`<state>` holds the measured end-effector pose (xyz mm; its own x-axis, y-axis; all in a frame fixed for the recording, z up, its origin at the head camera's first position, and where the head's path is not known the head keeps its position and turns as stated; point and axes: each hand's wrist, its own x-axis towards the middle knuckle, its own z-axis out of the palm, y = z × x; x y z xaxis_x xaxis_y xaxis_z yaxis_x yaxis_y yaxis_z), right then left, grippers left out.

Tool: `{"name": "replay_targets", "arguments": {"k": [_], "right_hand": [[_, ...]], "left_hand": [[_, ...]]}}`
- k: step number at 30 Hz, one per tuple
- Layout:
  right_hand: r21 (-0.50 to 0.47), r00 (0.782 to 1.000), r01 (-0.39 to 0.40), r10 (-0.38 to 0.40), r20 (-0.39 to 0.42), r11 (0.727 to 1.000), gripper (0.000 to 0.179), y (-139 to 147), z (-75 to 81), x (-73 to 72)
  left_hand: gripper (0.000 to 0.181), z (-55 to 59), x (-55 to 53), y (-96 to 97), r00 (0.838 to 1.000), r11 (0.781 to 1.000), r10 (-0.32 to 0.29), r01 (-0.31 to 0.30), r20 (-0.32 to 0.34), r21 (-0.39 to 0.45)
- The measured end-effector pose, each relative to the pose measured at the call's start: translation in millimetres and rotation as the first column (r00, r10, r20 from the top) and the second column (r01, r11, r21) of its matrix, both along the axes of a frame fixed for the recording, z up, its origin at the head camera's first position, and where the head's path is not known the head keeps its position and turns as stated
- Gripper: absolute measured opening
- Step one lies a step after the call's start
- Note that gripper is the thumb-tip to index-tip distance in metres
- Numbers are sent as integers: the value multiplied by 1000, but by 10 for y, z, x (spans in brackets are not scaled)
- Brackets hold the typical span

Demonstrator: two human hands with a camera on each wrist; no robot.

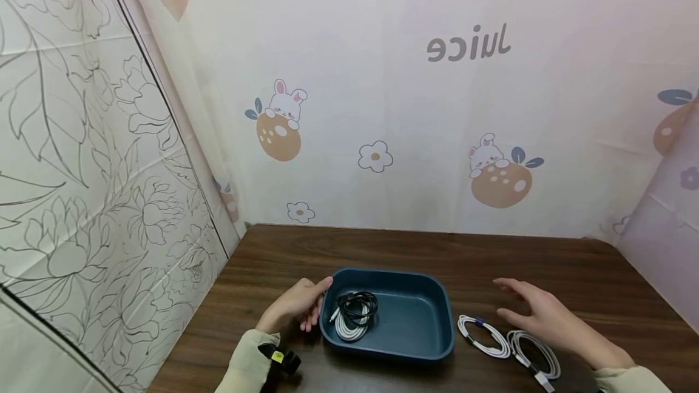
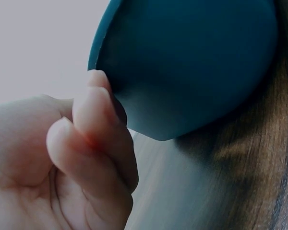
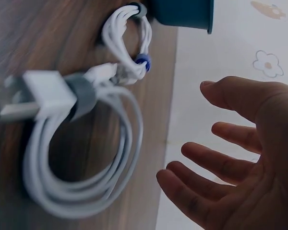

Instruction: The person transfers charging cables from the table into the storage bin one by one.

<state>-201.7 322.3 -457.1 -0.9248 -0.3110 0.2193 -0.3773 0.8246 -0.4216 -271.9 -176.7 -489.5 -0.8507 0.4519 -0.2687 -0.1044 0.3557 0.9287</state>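
A dark blue tray [image 1: 404, 352] with raised walls stands on the table, and my left hand [image 1: 301, 301] pinches its left rim. In the left wrist view, curled fingers [image 2: 98, 110] meet the edge of the tray [image 2: 192, 62]. Inside lie a coiled black cable [image 1: 364, 301] and a coiled white cable [image 1: 348, 331]. My right hand [image 1: 546, 317] hovers to the right of the tray with fingers apart, holding nothing. Near it lie two coiled white cables: one with a blue tie [image 1: 494, 349], the other with a USB plug and dark tie [image 3: 81, 203].
The brown wooden table [image 1: 338, 241] runs back to a patterned curtain [image 1: 377, 77]. Another curtain with flower outlines [image 1: 98, 199] hangs on the left. A black band with a small device [image 1: 284, 358] is on my left wrist.
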Motion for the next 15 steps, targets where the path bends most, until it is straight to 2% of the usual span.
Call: {"name": "replay_targets", "arguments": {"k": [5, 12, 15], "right_hand": [[22, 999, 0, -1, 41, 1000, 57, 95, -37, 33], [36, 998, -12, 10, 54, 999, 54, 175, -93, 56], [24, 994, -26, 23, 104, 999, 52, 210, -104, 62]], "left_hand": [[69, -3, 3, -5, 1000, 1000, -1, 1, 3, -2], [70, -16, -2, -9, 1000, 1000, 4, -4, 4, -5], [70, -18, -8, -4, 1000, 1000, 2, -2, 1, -3]]}}
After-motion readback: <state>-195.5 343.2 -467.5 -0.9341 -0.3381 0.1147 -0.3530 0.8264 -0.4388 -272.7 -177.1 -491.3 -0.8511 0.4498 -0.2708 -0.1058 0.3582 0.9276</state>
